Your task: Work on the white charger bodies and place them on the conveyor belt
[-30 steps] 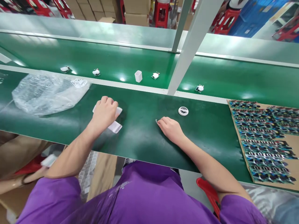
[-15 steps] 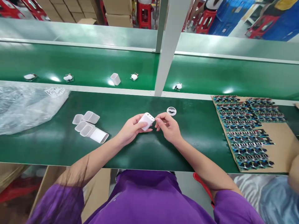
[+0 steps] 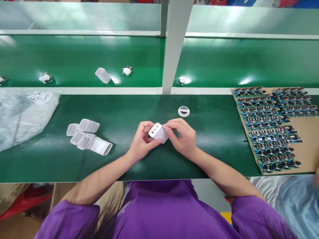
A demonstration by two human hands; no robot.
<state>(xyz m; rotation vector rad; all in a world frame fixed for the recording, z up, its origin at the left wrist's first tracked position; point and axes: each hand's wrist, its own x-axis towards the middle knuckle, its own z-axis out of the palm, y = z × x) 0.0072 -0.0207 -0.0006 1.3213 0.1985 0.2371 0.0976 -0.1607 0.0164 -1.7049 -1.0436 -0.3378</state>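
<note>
"Wearing a purple shirt (image 3: 161,209), the person is at six o'clock from the white block (image 3: 160,133), at the near edge of the green counter (image 3: 139,106)."

"And the hands?"

"The left hand (image 3: 141,142) has its grip closed about the block, whose slotted face tips toward ten."

"What of the right?"

"The right hand (image 3: 183,137), at three, sets thumb and fingertips against the block's edge; whether that grip pinches anything is too small to tell."

"What lies around them?"

"White casings (image 3: 99,146) cluster at nine. At three, rows of circuit boards (image 3: 274,136) cover part of a cardboard sheet (image 3: 306,142). Between one and two, just past the right hand, lies a round white disc (image 3: 183,111). Beyond the casings, a little past nine, is a clear plastic bag (image 3: 22,119) with a handwritten label (image 3: 40,97)."

"Farther off?"

"Past a pale rail (image 3: 112,91), another green surface (image 3: 236,63) bears a lone casing (image 3: 102,75) near half past ten, and small white-topped assemblies (image 3: 127,71) toward ten, eleven and one. A white post (image 3: 175,49) rises just after twelve."
</note>
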